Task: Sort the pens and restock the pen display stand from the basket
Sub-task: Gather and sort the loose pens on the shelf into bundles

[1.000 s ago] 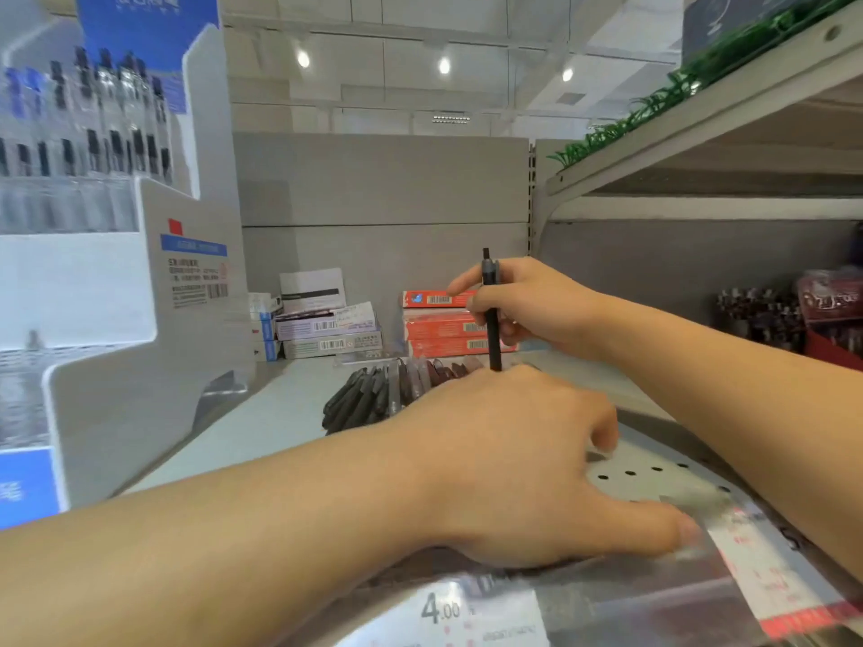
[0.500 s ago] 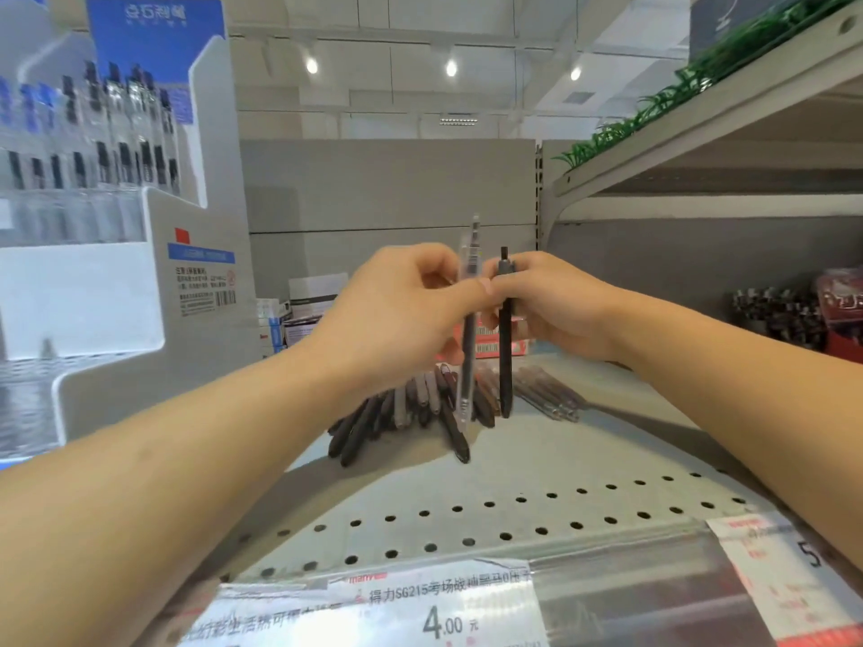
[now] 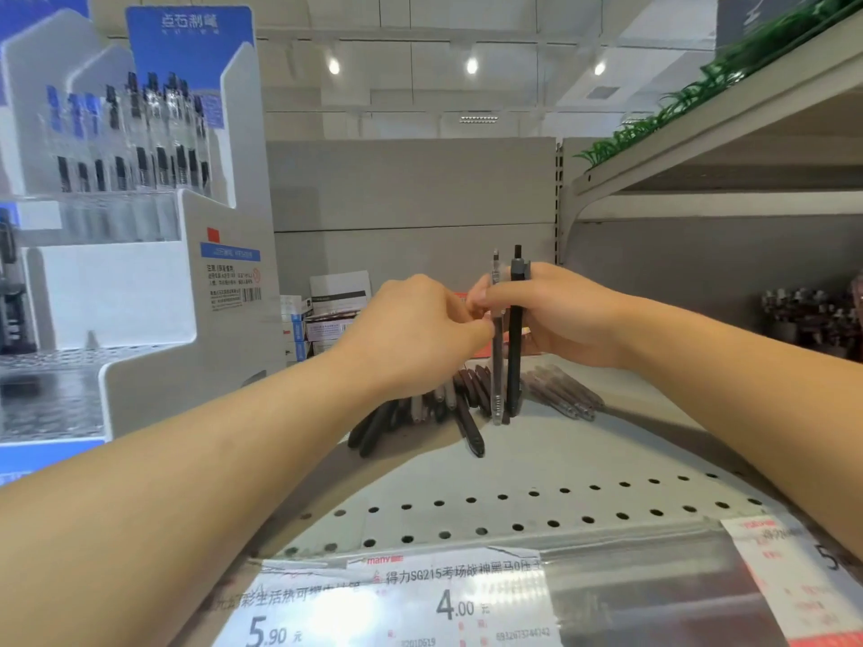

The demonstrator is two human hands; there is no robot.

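2 pens are held upright and side by side above the perforated shelf (image 3: 513,502): a black pen (image 3: 515,347) and, just to its left, a clear-barrelled pen (image 3: 497,366). The right hand (image 3: 555,315) is curled round both, its fingers (image 3: 485,298) pressed against the barrels near their upper ends. The left hand (image 3: 411,338) is brought up against the right one, its fingers curled and its fingertips touching the clear-barrelled pen; whether that pen is actually pinched by them cannot be told. Behind and below the hands, a loose heap of dark pens (image 3: 420,413) is spread on the shelf, and a smaller group of clear pens (image 3: 565,389) lies just to the right of it. The white and blue pen display stand (image 3: 140,273) is seen at the left, with rows of pens standing in its upper tier. Price labels (image 3: 420,604) are fixed along the shelf's front edge. No basket can be made out.
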